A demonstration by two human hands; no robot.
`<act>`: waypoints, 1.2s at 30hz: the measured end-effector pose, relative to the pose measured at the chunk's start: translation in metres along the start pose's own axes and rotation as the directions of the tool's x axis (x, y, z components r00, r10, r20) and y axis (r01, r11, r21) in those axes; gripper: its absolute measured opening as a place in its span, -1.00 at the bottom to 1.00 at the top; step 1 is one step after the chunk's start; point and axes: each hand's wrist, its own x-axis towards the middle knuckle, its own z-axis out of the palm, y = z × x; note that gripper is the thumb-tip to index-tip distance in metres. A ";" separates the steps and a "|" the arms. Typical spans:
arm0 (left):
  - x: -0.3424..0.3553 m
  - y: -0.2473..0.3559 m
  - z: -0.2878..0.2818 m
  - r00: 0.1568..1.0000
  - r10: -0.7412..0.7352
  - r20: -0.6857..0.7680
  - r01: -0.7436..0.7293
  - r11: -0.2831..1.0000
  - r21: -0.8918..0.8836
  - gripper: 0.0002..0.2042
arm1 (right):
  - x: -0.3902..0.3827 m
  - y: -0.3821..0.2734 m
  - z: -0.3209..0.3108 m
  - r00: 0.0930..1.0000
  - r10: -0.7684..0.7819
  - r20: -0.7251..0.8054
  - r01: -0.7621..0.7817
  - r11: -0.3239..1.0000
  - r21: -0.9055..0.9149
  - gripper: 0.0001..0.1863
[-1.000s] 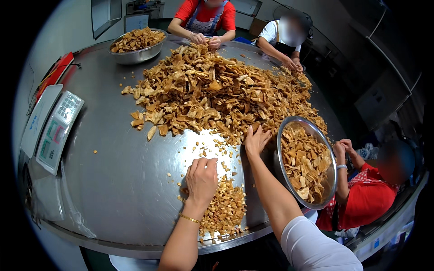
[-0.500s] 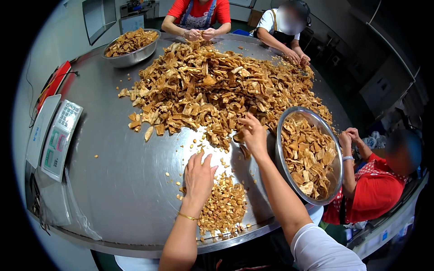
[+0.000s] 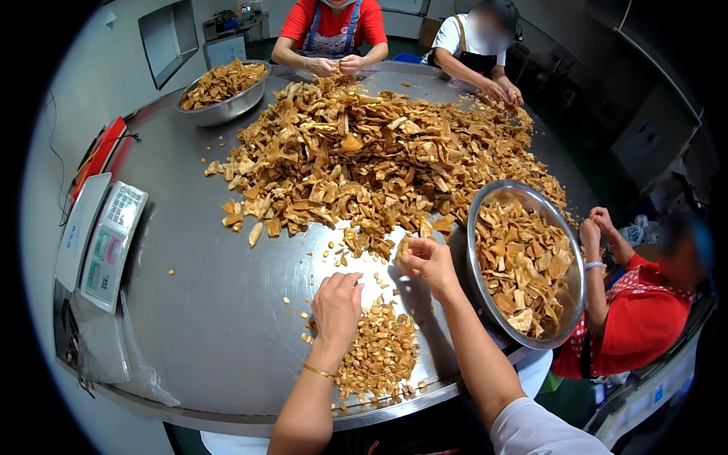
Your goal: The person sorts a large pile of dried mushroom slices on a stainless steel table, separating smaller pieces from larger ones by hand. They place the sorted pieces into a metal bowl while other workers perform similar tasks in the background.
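A large heap of dried golden-brown slices [image 3: 364,155] covers the middle of the round metal table [image 3: 205,318]. Between the thumb and fingers of my right hand [image 3: 431,265] is one dried slice [image 3: 402,249], held just off the heap's near edge. My left hand [image 3: 339,307] is beside it to the left, fingers drawn together and bent; what they hold, if anything, is hidden. Below and right of that hand lies a small pile of broken bits [image 3: 379,353]. To the right of my right hand stands a steel bowl [image 3: 570,299] filled with larger slices.
At the far left stands another full steel bowl [image 3: 231,106]. A scale [image 3: 110,246] and a clear plastic bag [image 3: 133,364] line the left edge. Two people across the table and one in red [image 3: 637,322] at the right have hands by the table.
My right hand has drawn back toward me from the heap and now pinches a slice. The spread fingers of my left hand have closed together. The view has shifted slightly.
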 end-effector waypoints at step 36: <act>0.007 0.004 0.002 0.717 -0.501 0.484 0.632 0.175 -0.755 -0.79 | 0.000 0.005 0.009 0.953 -0.294 -0.074 0.263 0.924 -0.278 -0.84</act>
